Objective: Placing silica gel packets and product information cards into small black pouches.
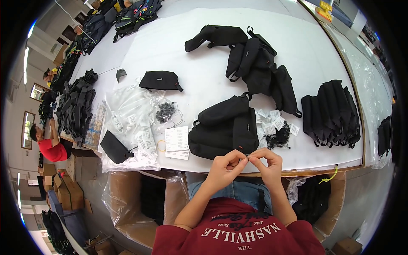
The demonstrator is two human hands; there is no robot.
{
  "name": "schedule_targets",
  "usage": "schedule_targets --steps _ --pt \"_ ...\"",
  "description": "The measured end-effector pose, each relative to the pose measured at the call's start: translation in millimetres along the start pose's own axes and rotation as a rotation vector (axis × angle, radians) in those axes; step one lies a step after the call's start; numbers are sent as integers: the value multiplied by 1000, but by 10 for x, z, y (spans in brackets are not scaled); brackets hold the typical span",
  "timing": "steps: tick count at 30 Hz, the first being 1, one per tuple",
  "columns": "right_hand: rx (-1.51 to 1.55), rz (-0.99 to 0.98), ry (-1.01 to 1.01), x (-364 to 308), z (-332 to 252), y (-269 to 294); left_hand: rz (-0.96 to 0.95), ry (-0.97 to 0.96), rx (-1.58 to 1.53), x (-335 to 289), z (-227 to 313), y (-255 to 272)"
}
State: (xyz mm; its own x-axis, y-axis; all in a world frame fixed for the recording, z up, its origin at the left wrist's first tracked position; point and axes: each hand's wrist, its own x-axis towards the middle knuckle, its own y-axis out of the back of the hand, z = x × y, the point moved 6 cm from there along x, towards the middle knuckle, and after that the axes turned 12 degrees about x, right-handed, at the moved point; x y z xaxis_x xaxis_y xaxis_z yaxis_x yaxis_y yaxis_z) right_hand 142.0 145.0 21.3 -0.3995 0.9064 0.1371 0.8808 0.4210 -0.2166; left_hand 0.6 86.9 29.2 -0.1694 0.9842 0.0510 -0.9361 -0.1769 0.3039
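At the table's near edge, my left hand [226, 168] and my right hand [267, 164] meet with thumbs and forefingers pinched together. Whatever small thing sits between the fingertips is too tiny and covered to make out. Right in front of them lies a black fabric bag [221, 127], its near edge almost at my fingers. Beside that bag, on the right, is a bundle of black cords [279, 138] with white tags [272, 121]. White printed cards [177, 142] lie to the bag's left.
Clear plastic bags [123, 108] with two black pouches [159, 80] [114, 147] lie at left. More black bags [259, 59] lie beyond; a stacked row [329, 112] stands at right. Open cartons [123, 199] sit below the table edge. A person in red [53, 146] works far left.
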Motion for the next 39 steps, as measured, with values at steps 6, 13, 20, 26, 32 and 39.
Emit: schedule_targets --steps 6,13,20,26,32,39 --pt "-65 -98 2 15 -88 19 -80 17 -94 3 -53 -48" --pt "-6 -137 -23 -40 -93 -28 -160 82 -272 2 -162 -94" --pt "70 -150 -273 31 56 17 -154 110 -151 35 -114 -87" --pt "-443 34 -179 397 153 302 -312 -14 173 -79 130 -325" --pt "-888 -45 40 298 299 180 -390 -268 288 -179 227 -571" --pt "-907 -125 76 276 107 25 -387 -381 198 -203 330 -683"
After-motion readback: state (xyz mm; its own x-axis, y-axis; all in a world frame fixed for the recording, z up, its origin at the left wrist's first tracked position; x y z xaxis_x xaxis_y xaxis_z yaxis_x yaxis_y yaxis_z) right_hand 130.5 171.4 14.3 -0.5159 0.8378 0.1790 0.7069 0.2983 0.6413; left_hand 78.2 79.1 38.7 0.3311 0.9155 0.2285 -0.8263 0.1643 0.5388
